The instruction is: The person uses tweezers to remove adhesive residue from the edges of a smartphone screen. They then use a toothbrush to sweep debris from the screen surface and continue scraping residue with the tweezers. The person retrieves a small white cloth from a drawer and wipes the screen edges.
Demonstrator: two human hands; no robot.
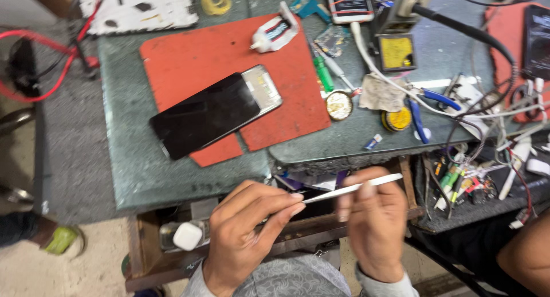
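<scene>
Pinching slim metal tweezers point(344, 190) over the worktop point(132, 171) edge, left hand point(252, 228) and right hand point(375, 222) both grip them; a slip could send the tweezers into the open drawer point(149, 251).

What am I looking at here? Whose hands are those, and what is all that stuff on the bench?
This is one picture from a camera worn on a person's head, looking down at their own two bare hands. No machine is involved. The left hand and right hand together hold a thin white strip-like tool between the fingertips, in front of the bench. On the green worktop lies a red mat with a dark phone screen partly lifted off its silver frame. Around it sit a glue tube, a green screwdriver, blue-handled pliers and tangled cables.
</scene>
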